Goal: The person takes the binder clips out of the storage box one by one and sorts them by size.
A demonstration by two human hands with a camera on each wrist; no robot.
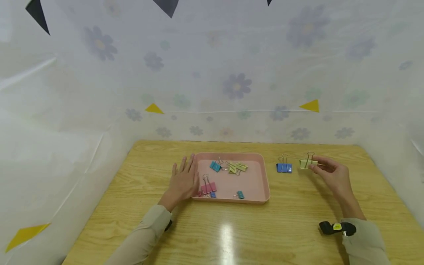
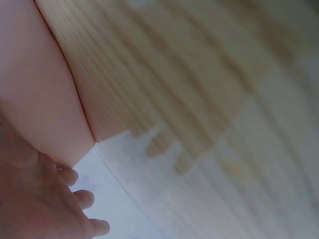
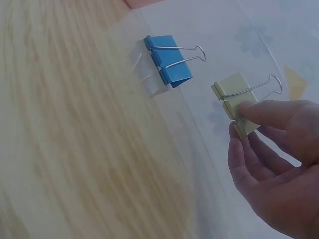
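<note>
Between thumb and fingers, my right hand (image 1: 335, 177) pinches a large pale yellow binder clip (image 1: 306, 163), its wire handles pointing up. A large blue binder clip (image 1: 284, 168) stands on the table just left of it; both also show in the right wrist view, the blue clip (image 3: 169, 59) upper left of the held yellow clip (image 3: 238, 94). My left hand (image 1: 184, 179) lies with straight fingers along the left side of the pink tray (image 1: 255, 201). In the tray are a teal clip (image 1: 216, 166), several yellow clips (image 1: 236, 168), a pink clip (image 1: 208, 187) and smaller clips.
The wooden table (image 1: 132, 221) ends at a floral plastic sheet (image 1: 212, 125) behind, with plain sheeting at both sides. A small teal clip (image 1: 240, 194) lies near the tray's front rim. A black strap (image 1: 337, 227) is on my right wrist.
</note>
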